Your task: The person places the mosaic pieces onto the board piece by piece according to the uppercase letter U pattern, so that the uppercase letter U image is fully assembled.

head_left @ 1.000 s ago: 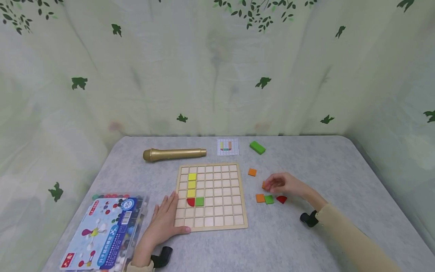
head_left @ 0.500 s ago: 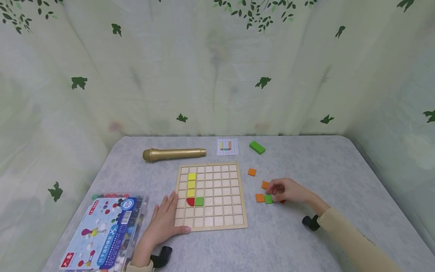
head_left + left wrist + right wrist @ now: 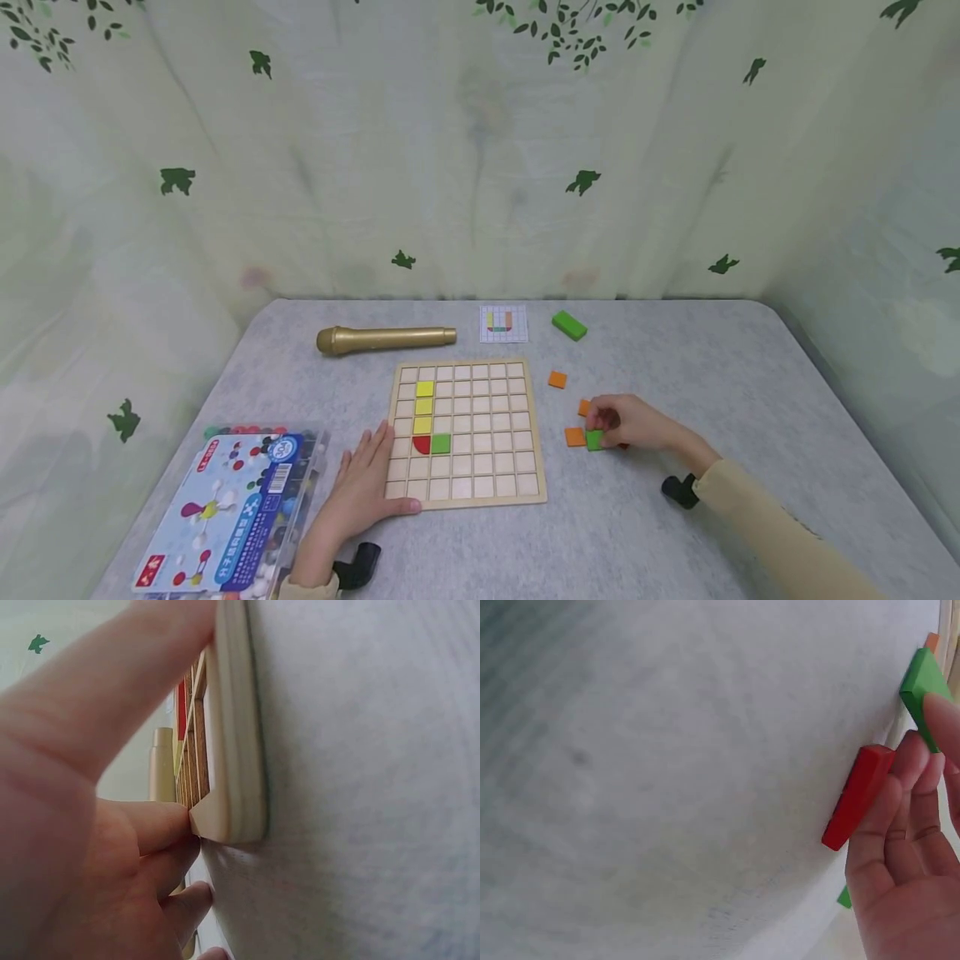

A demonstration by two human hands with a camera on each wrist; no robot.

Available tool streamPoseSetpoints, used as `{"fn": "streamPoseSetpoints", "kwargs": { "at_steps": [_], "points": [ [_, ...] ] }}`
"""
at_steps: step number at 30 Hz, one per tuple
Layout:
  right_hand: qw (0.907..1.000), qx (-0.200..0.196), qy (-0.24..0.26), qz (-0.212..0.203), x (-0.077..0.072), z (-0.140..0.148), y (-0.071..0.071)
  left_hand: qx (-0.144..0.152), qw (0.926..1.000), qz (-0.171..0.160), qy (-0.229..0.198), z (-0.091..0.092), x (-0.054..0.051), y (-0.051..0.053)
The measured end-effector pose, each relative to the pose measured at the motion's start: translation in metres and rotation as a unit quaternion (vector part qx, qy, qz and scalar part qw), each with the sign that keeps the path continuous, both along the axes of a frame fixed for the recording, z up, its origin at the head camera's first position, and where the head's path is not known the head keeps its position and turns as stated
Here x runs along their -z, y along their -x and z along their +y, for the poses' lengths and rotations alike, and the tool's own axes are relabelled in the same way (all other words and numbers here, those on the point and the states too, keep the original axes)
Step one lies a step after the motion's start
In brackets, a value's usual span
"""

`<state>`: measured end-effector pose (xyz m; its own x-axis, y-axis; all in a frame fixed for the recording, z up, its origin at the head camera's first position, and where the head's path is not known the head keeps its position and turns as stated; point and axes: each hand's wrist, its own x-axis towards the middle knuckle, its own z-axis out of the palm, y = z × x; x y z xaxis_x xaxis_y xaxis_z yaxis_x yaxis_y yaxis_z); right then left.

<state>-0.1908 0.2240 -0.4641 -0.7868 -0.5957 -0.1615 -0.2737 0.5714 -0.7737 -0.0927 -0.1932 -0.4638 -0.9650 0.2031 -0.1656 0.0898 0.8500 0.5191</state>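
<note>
My left hand (image 3: 358, 479) rests at the near left corner of a wooden grid board (image 3: 495, 493), fingers straight along its side and thumb at its front edge. On the board sit several yellow tiles (image 3: 423, 407) in a column, a red quarter-round tile (image 3: 422, 445) and a green square tile (image 3: 440, 443). Right of the board, my right hand (image 3: 633, 421) pinches a loose green tile (image 3: 924, 682) between thumb and fingertips. A loose red piece (image 3: 859, 796) lies beside those fingers, mostly covered by the hand in the head view. Orange tiles (image 3: 575, 437) lie close by.
A pattern card (image 3: 504, 324) and a green block (image 3: 569, 325) lie behind the board, with a gold microphone-shaped stick (image 3: 386, 339) to their left. A boxed set (image 3: 225, 512) with a blue printed cover occupies the table's left front. A curtain hangs behind.
My right hand has moved from an orange tile slightly toward the front, onto the loose green tile, covering most of the loose red piece. My left hand stays at the board.
</note>
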Motion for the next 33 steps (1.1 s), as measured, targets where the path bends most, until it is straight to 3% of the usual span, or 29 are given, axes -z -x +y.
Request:
{"fn": "streamPoseSetpoints", "kwargs": {
  "at_steps": [7, 12, 20, 24, 33],
  "points": [
    [0.9929, -0.014, 0.083, -0.085, -0.007, -0.001, 0.006, 0.000, 1.0000, -0.004, -0.001, 0.000, 0.003, 0.002],
    [0.9883, -0.008, 0.105, -0.110, -0.012, -0.013, 0.010, -0.001, 0.9999, -0.011, 0.002, 0.001, 0.006, 0.004],
    [0.9864, -0.025, 0.112, -0.117, -0.012, -0.056, 0.014, -0.003, 1.0000, -0.003, -0.004, 0.001, 0.007, 0.003],
    [0.9807, -0.048, 0.132, -0.136, -0.010, -0.083, 0.015, -0.004, 1.0000, -0.005, -0.005, 0.001, 0.007, 0.003],
    [0.9805, -0.090, 0.129, -0.119, -0.010, -0.141, 0.017, -0.007, 0.9999, -0.007, 0.006, -0.001, 0.007, 0.004]
  ]
}}
